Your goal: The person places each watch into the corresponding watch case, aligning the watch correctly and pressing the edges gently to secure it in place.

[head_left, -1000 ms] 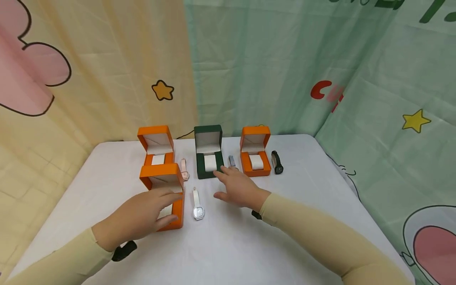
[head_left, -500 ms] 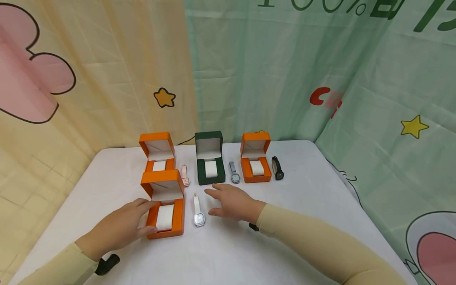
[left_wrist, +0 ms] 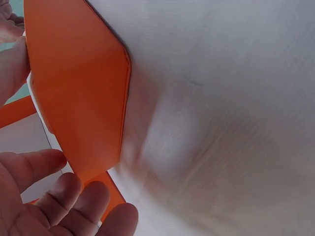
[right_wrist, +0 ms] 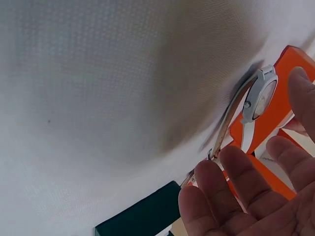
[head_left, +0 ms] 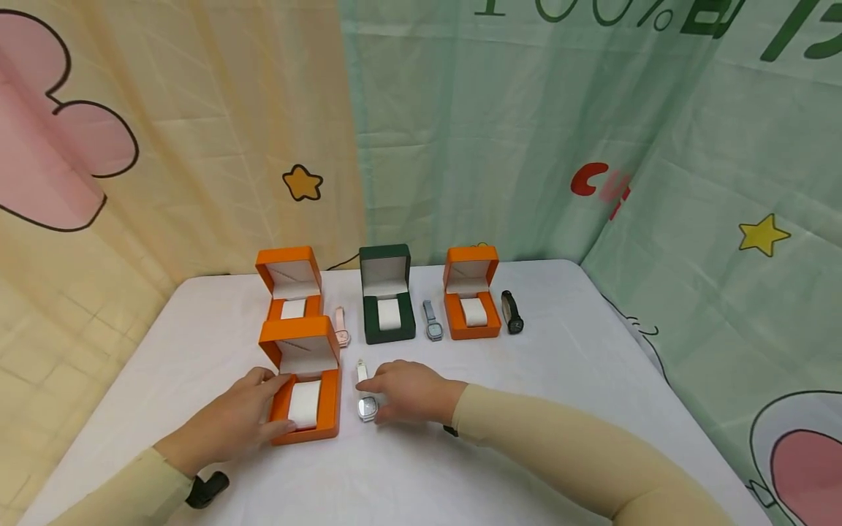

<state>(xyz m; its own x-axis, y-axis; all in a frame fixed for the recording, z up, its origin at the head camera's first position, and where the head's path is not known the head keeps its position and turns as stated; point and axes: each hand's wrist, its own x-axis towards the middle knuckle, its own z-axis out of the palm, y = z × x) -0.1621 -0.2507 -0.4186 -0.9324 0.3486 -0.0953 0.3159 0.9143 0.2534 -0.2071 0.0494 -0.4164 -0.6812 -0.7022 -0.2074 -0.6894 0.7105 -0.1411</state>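
Observation:
A white-strapped watch (head_left: 367,409) lies on the table just right of the front orange watch box (head_left: 327,409), which stands with its lid up. My left hand (head_left: 230,413) holds that box by its left side, thumb at the front corner, fingers at the back. The left wrist view shows the orange box wall (left_wrist: 78,98) between thumb and index finger. My right hand (head_left: 411,393) reaches over the watch from the right, fingertips close to its strap. In the right wrist view the watch (right_wrist: 261,96) sits between the thumb and spread fingers, apart from them.
Behind stand another open orange box (head_left: 289,256), an open green box (head_left: 388,321) and a third orange box (head_left: 472,330), each with a white cushion. Beside them lie a pink watch (head_left: 341,334), a blue-grey watch (head_left: 433,329) and a black watch (head_left: 512,314) on the white-covered table (head_left: 559,409).
My left hand came back and left from over the front box to its left side. My right hand moved from near the green box down to the white-strapped watch.

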